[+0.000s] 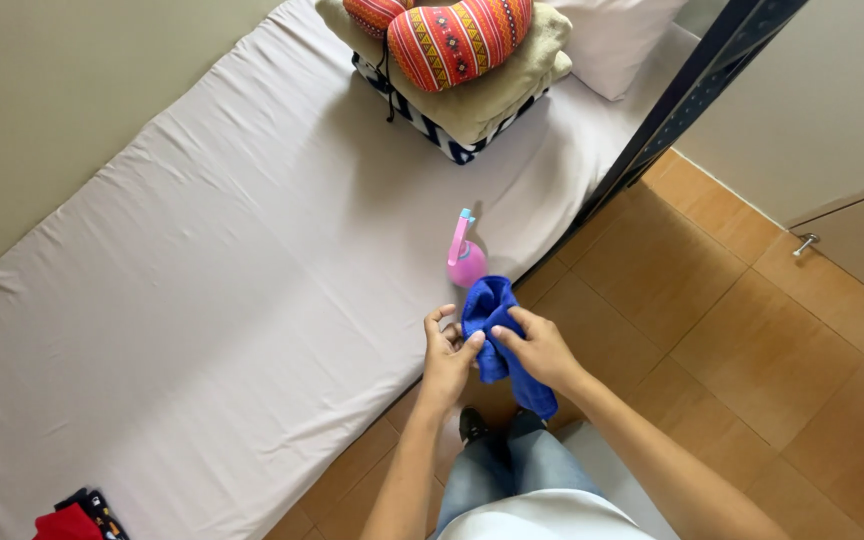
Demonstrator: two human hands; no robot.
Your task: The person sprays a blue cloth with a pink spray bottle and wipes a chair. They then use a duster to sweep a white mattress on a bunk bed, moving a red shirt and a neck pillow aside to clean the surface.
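Head view: left hand (447, 352) and right hand (540, 350) both pinching blue cloth (497, 335) above bed (202, 280) edge; pink spray bottle (466, 258) just beside.

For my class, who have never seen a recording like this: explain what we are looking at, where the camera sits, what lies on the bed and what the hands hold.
There is no machine here. One camera, worn on a person's head, looks down at their own two bare hands. The left hand and the right hand both grip a blue cloth at the edge of a mattress with a pale sheet. A pink spray bottle stands on it just beyond the cloth. At the far end lie folded blankets topped with a red patterned cushion. The floor is brown tile.
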